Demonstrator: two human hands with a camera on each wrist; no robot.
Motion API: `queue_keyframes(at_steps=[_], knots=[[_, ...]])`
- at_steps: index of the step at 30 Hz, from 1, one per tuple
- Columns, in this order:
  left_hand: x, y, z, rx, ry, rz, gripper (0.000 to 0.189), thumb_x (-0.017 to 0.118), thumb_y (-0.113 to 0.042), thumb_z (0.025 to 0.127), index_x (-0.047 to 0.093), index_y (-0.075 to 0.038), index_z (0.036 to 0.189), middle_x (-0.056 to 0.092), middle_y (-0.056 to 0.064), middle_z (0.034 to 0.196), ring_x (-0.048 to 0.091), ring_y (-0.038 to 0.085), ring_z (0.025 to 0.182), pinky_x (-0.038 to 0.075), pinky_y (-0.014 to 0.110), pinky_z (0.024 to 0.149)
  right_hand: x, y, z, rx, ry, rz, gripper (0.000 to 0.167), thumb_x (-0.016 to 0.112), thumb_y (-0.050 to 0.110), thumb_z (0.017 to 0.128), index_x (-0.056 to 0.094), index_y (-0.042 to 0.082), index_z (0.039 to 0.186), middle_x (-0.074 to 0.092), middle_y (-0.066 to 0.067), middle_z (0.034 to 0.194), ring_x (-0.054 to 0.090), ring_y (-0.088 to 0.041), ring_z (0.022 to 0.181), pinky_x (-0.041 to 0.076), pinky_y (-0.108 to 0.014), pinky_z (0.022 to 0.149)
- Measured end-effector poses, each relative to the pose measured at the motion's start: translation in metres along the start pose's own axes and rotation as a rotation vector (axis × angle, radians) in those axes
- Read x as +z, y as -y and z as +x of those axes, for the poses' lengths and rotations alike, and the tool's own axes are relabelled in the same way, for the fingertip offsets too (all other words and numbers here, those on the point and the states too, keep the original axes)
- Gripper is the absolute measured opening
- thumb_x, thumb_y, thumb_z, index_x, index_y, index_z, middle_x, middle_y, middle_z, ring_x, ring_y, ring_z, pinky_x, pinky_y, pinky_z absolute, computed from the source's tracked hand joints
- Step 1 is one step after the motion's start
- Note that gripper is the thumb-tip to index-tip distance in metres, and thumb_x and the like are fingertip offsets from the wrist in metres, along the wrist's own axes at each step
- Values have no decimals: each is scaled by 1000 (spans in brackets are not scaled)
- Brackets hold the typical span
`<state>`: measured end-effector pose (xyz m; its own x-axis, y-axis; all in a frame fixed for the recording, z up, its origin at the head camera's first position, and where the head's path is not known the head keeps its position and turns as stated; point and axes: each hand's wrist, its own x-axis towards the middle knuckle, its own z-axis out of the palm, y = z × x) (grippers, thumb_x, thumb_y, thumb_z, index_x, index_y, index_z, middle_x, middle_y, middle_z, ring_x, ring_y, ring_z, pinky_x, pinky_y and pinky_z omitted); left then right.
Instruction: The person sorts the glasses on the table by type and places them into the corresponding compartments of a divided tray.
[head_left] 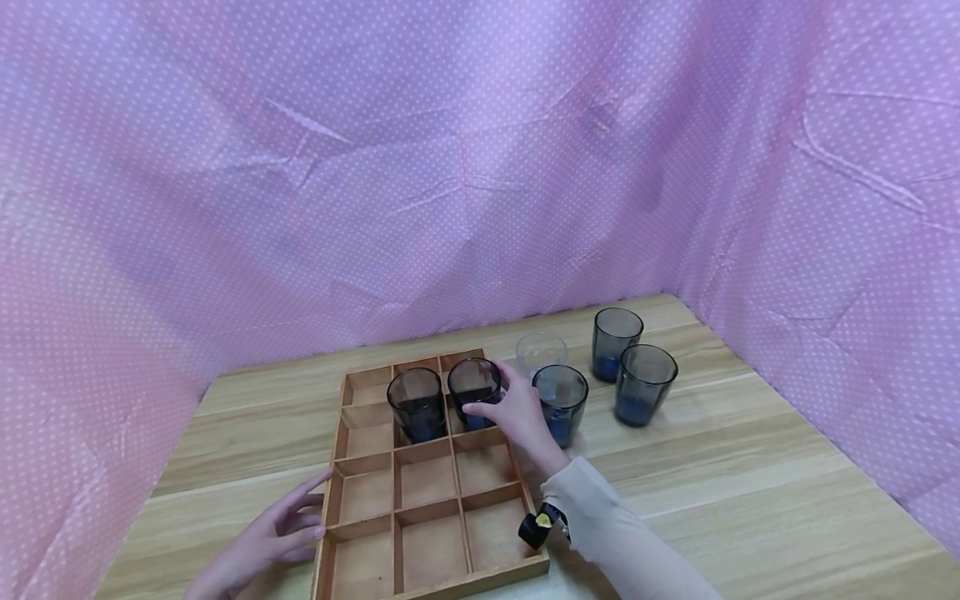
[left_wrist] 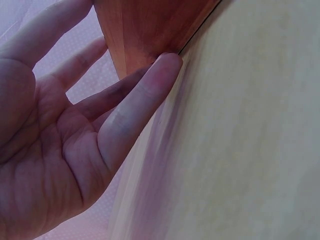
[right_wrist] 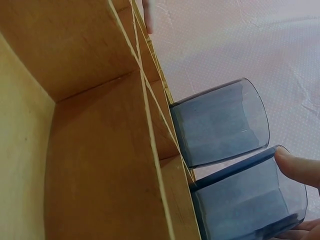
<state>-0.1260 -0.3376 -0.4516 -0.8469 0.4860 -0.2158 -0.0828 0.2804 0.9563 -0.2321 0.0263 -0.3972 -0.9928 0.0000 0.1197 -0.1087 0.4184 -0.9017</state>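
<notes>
A wooden compartment tray (head_left: 428, 451) lies on the table, its cells divided by thin slats. My right hand (head_left: 522, 414) holds a smoky dark drinking glass (head_left: 472, 382) by its upper part, thumb on the near side and fingers behind. This glass stands upright over a right-column cell, its lower part hidden by the slats. Left of it, a second dark glass (head_left: 416, 400) sits in the middle column. In the right wrist view, the thumb (right_wrist: 299, 167) touches the held glass near its rim. My left hand (head_left: 273, 533) touches the tray's left side with loosely extended fingers.
Right of the tray stand a dark glass (head_left: 562, 400), a clear glass (head_left: 542, 343) partly behind it, and two more dark glasses (head_left: 617, 337) (head_left: 645, 383) farther right. Pink dotted cloth (head_left: 465, 167) hangs behind and beside the wooden table (head_left: 720, 467).
</notes>
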Motion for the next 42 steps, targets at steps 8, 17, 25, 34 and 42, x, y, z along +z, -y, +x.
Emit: queue_keyframes(at_steps=[8, 17, 25, 34, 42], knots=[[1, -2, 0, -11, -2, 4, 74, 51, -13, 100, 4, -18, 157, 5, 47, 144, 48, -11, 111, 54, 36, 88, -1, -3, 1, 15, 30, -25, 84, 86, 23, 72, 45, 4, 142, 53, -20, 140, 50, -36, 129, 43, -51, 104], [1, -1, 0, -7, -4, 7, 73, 51, -12, 100, 4, -20, 157, 6, 47, 144, 49, -11, 111, 55, 36, 87, -7, 1, 2, 29, 97, -18, 83, 82, 22, 78, 38, 1, 145, 47, -25, 143, 49, -41, 128, 43, -51, 104], [0, -2, 0, -4, 0, 9, 74, 51, -12, 100, 4, -20, 157, 6, 47, 143, 49, -10, 111, 54, 34, 86, -13, 8, -3, 41, 117, 28, 82, 79, 19, 80, 35, 1, 147, 42, -22, 149, 43, -36, 136, 39, -47, 109], [0, -1, -1, -5, 15, 5, 74, 50, -13, 100, 2, -16, 156, 3, 48, 144, 49, -10, 112, 55, 35, 88, -23, 14, -10, 6, 110, 127, 82, 78, 13, 81, 32, -2, 148, 37, -17, 153, 34, -31, 143, 34, -42, 114], [0, 0, 0, -19, -14, 21, 75, 51, -14, 100, 3, -19, 157, 9, 45, 143, 50, -9, 110, 55, 35, 86, -35, 16, -15, -3, 97, 144, 85, 79, 14, 80, 32, 2, 149, 36, -13, 155, 33, -29, 143, 32, -41, 115]])
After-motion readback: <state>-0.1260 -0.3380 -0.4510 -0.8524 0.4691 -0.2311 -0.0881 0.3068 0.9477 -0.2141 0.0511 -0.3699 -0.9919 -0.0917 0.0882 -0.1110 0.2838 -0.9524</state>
